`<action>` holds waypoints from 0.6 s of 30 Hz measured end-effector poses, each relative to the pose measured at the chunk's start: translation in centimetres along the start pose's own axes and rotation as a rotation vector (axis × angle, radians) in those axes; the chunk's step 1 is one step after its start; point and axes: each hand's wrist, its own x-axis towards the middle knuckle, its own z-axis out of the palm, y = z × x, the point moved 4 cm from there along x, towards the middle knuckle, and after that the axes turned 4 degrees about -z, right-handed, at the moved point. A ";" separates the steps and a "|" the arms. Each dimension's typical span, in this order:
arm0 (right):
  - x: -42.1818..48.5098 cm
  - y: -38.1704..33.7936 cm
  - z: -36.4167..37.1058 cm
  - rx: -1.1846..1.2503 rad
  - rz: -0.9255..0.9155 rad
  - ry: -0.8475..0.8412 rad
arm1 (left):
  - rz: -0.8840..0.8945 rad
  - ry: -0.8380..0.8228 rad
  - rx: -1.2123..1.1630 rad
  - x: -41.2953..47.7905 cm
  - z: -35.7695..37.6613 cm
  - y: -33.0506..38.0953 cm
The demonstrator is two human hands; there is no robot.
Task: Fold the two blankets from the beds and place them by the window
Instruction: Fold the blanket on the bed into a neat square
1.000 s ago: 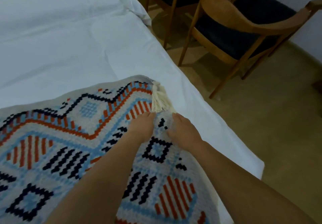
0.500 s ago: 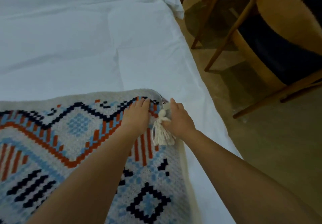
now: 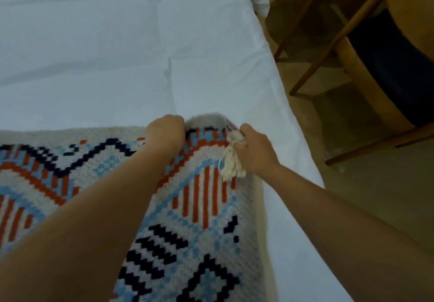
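The patterned blanket (image 3: 199,207) lay spread flat across the near part of the bed (image 3: 117,55), its woven bands of orange, blue and navy facing up and its right edge close to the side of the mattress. At the far right corner the cloth was raised in a small hump that showed its pale grey back, and a cream tassel (image 3: 231,165) hung from that corner.

The left hand (image 3: 164,132) had its fingers curled over the far edge, gripping the cloth just left of the hump. The right hand (image 3: 256,151) was clamped on the corner itself, beside the knot of the tassel. The two hands were a short way apart, with the lifted cloth between them.

This looked like the start of a fold on one blanket: the corner was taken up but no edge had yet been carried over. The next move would probably call for drawing that corner and edge across the blanket to meet the opposite side, keeping the layers square and the tassel from bunching inside.

Beyond the bed, a wooden chair (image 3: 394,67) with a dark seat stood on the tan floor (image 3: 375,207). Neither the window nor a second blanket was in view.
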 end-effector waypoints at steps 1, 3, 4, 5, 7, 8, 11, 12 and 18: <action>0.8 -0.4 -1.3 0.013 -0.008 0.057 | 0.009 0.064 -0.056 0.4 -0.9 0.1; 3.0 -1.5 -3.9 -0.020 -0.046 0.142 | -0.013 0.199 -0.198 1.4 -3.3 0.2; 4.4 -2.2 -5.1 -0.059 -0.062 0.184 | -0.042 0.251 -0.260 2.2 -4.4 0.1; 6.0 -2.8 -6.1 -0.092 -0.069 0.225 | -0.074 0.288 -0.320 3.2 -5.5 0.1; 9.0 -3.4 -7.2 -0.118 -0.046 0.271 | -0.139 0.321 -0.429 5.2 -6.6 0.0; 10.0 -3.3 -7.1 -0.135 -0.005 0.265 | -0.168 0.320 -0.475 6.0 -6.4 0.1; 10.9 -1.3 -4.0 -0.190 0.151 0.178 | -0.141 0.183 -0.569 6.7 -2.9 0.9; 10.6 -0.3 -2.3 -0.159 0.181 0.139 | -0.074 0.108 -0.536 6.5 -1.0 1.4; 11.8 3.7 1.8 0.380 0.344 0.167 | 0.111 0.040 -0.157 7.4 6.2 3.0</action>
